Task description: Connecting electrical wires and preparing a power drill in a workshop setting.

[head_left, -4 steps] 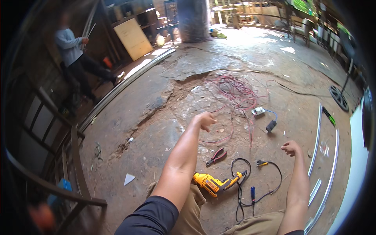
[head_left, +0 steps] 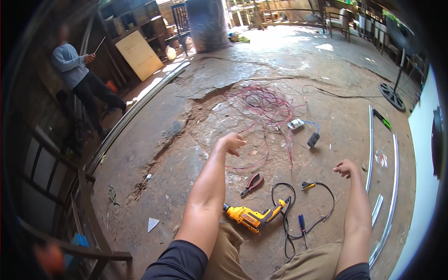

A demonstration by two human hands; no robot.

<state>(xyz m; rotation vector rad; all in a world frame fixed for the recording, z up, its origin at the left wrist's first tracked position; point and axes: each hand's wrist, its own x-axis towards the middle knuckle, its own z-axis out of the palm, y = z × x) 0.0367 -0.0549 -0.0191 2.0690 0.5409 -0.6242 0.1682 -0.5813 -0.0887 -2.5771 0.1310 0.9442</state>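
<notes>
My left hand (head_left: pixel 232 143) hangs over the floor with its fingers loosely bent and apart, nothing in it. Below it on the ground lie pliers (head_left: pixel 252 185) with red and black handles and a yellow electric drill (head_left: pixel 252 217), near my knees. To the right, my right hand (head_left: pixel 345 168) hovers with empty, half-curled fingers. Nearest to it is the drill's black cord (head_left: pixel 335 201), which ends in a yellow-and-black plug (head_left: pixel 308 185). A blue-handled screwdriver (head_left: pixel 302 224) rests beside the cord. Farther off are a white socket box (head_left: pixel 295 124) and a black connector (head_left: pixel 313 140) on a blue wire.
Tangled red wire (head_left: pixel 261 103) spreads over the cracked floor (head_left: pixel 186 140). Metal strips (head_left: pixel 395 182) and a green-and-black tool (head_left: pixel 382 120) lie at right, near a fan stand (head_left: pixel 393 97). A wooden frame (head_left: pixel 93 210) stands left; beyond it, a person (head_left: pixel 74 70) holds a thin rod.
My view has turned slightly right, so the floor things sit farther left in the picture. My right hand has shifted a little to the right over the floor. Both hands stay empty.
</notes>
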